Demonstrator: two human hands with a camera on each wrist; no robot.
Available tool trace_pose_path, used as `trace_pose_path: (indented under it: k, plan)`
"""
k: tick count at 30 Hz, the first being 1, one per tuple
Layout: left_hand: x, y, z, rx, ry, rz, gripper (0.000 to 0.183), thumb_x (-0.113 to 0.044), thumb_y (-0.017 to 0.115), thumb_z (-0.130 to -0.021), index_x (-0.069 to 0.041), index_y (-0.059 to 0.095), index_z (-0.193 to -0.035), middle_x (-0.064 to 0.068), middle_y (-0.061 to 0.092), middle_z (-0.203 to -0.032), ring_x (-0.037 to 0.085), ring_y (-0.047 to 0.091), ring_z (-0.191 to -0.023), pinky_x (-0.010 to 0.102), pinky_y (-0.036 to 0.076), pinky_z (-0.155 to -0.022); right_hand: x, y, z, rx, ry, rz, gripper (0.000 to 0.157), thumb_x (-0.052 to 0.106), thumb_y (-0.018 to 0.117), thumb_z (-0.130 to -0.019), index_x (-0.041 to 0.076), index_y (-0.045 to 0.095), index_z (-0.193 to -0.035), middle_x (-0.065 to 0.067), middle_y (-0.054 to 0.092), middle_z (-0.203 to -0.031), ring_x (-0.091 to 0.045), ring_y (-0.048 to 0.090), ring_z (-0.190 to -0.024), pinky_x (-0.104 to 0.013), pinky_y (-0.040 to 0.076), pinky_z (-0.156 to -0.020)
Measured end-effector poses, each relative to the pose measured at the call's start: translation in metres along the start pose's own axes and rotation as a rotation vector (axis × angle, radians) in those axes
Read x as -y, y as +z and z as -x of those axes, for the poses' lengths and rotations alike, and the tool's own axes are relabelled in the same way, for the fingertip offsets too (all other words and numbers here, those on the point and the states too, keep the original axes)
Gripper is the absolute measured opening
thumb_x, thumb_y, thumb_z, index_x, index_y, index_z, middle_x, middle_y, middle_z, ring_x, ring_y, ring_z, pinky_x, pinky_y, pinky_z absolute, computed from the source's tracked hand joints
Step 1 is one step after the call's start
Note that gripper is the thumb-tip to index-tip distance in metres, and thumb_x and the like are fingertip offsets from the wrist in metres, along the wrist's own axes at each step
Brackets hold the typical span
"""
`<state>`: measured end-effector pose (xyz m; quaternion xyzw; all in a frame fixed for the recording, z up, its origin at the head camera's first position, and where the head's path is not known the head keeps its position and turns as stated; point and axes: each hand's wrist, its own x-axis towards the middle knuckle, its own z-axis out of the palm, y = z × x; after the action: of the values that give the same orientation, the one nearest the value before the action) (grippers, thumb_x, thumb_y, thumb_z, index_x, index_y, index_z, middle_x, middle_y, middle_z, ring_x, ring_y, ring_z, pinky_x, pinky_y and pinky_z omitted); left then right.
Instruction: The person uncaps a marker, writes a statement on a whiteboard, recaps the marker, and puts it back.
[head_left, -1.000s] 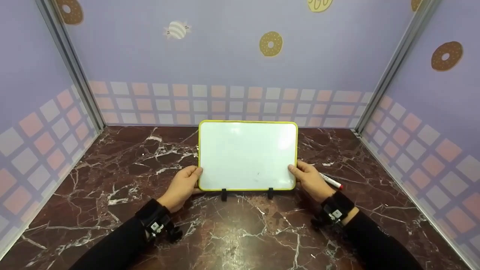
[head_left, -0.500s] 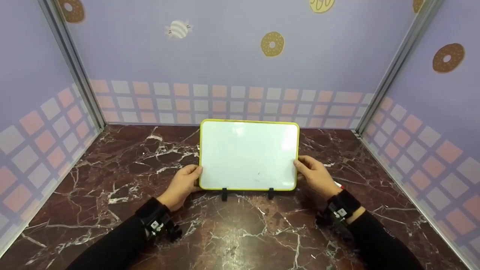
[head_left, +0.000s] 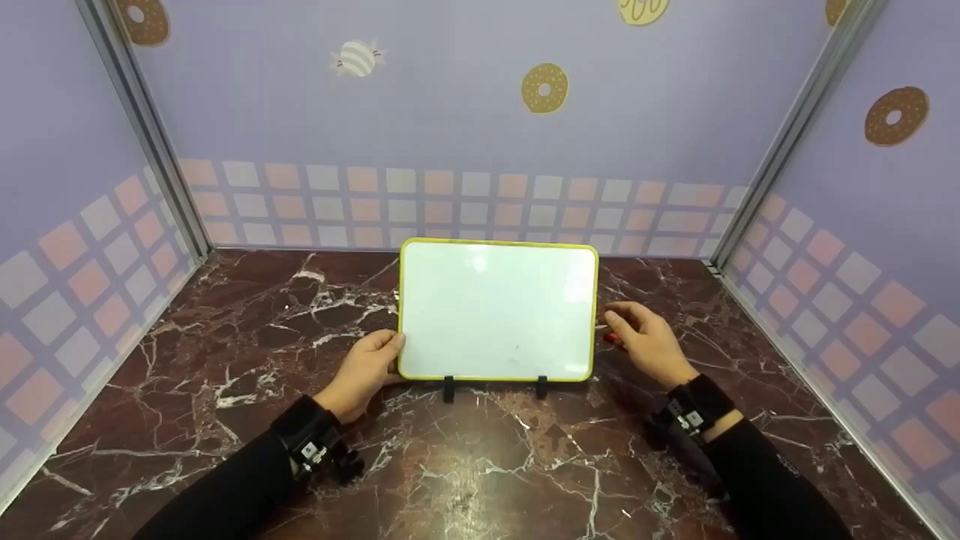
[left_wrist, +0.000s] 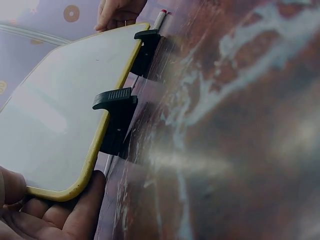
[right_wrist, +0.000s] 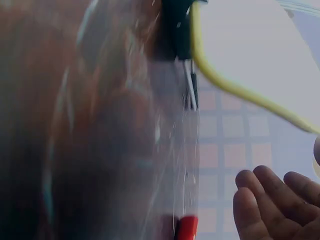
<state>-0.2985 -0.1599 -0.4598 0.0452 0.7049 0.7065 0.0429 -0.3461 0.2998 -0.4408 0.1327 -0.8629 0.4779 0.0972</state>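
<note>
A whiteboard (head_left: 499, 311) with a yellow rim stands nearly upright on the table. Two black clip feet (head_left: 448, 389) hold its bottom edge, larger in the left wrist view. My left hand (head_left: 361, 375) grips the board's lower left corner, thumb on the face and fingers behind. Beside the right edge, apart from it, is my right hand (head_left: 651, 341); its fingers are loosely extended with nothing between them, as the right wrist view shows. A red end (head_left: 613, 339) shows under that hand. In the left wrist view a white marker (left_wrist: 160, 19) with a red end lies beyond the board.
The dark red marbled table (head_left: 465, 465) spreads around the board. Purple wall panels (head_left: 450, 112) with pink and white squares close off the back and both sides. Metal posts (head_left: 146, 135) stand at the corners.
My right hand has let go of the board's right edge and moved right, now covering most of the marker. The left hand keeps its grip; the board has hardly moved.
</note>
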Motion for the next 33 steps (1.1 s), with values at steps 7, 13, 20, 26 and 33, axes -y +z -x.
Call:
trace_pose_path:
  k: [7, 13, 20, 26, 33]
  plan:
    - [0.000, 0.000, 0.001, -0.021, 0.002, -0.029, 0.036, -0.020, 0.047, -0.122, 0.011, 0.063, -0.132, 0.026, 0.071, -0.126, 0.030, 0.076, -0.111, 0.044, 0.064, -0.093, -0.010, -0.010, -0.001, -0.011, -0.061, 0.306, 0.046, 0.034, 0.066, -0.116, 0.000, 0.065, -0.147, -0.019, 0.074, -0.131, -0.033, 0.075, -0.103, -0.052, 0.060, -0.093]
    - [0.002, -0.001, 0.001, -0.019, -0.004, -0.029, 0.036, -0.020, 0.048, -0.122, 0.011, 0.063, -0.132, 0.026, 0.071, -0.125, 0.030, 0.076, -0.110, 0.043, 0.065, -0.092, -0.020, -0.017, -0.004, 0.004, -0.063, 0.429, 0.049, 0.031, 0.070, -0.113, -0.002, 0.063, -0.149, -0.023, 0.072, -0.134, -0.039, 0.074, -0.108, -0.060, 0.057, -0.100]
    - [0.002, 0.000, 0.000, -0.021, 0.000, -0.026, 0.034, -0.019, 0.048, -0.122, 0.011, 0.063, -0.132, 0.025, 0.071, -0.124, 0.030, 0.076, -0.110, 0.043, 0.065, -0.093, -0.027, -0.024, -0.004, 0.024, -0.056, 0.533, 0.054, 0.033, 0.078, -0.108, -0.006, 0.066, -0.143, -0.030, 0.068, -0.138, -0.049, 0.065, -0.126, -0.067, 0.049, -0.110]
    - [0.002, 0.001, 0.000, -0.028, 0.002, -0.018, 0.034, -0.018, 0.049, -0.122, 0.011, 0.063, -0.130, 0.024, 0.072, -0.122, 0.027, 0.076, -0.106, 0.041, 0.065, -0.091, -0.031, -0.027, -0.003, 0.077, -0.038, 0.601, 0.060, 0.035, 0.081, -0.104, -0.008, 0.067, -0.143, -0.029, 0.070, -0.133, -0.048, 0.067, -0.121, -0.066, 0.052, -0.105]
    - [0.002, 0.000, 0.000, -0.012, 0.006, -0.020, 0.035, -0.018, 0.046, -0.122, 0.011, 0.063, -0.132, 0.026, 0.072, -0.125, 0.030, 0.077, -0.111, 0.043, 0.065, -0.094, -0.035, -0.029, -0.002, 0.128, 0.003, 0.636, 0.059, 0.036, 0.083, -0.100, -0.006, 0.070, -0.139, -0.022, 0.072, -0.122, -0.043, 0.068, -0.111, -0.064, 0.054, -0.099]
